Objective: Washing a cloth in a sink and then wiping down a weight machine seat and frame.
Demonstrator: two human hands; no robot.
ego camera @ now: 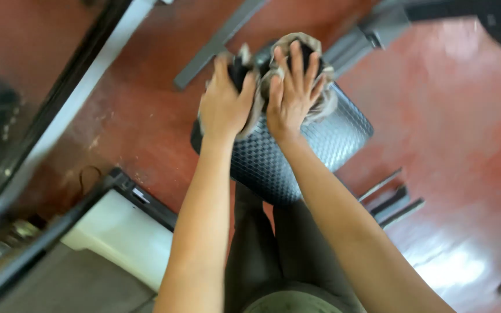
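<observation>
Head view, looking down. Nearest the camera, the person's dark trousers [262, 249] lie just below the black textured mat [308, 156], which rests on the red floor [453, 116]. Over the mat's far end, the left hand [222, 104] grips a grey cloth [262, 98] together with a dark object beneath it; the right hand [292, 93] presses flat on the cloth, fingers spread. Grey metal bars [215, 43] lie beyond the mat.

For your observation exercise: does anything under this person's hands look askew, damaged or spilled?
Nothing clearly damaged or spilled. The left hand and right hand press a crumpled grey cloth on a dark textured mat, which lies skewed on the red floor.
</observation>
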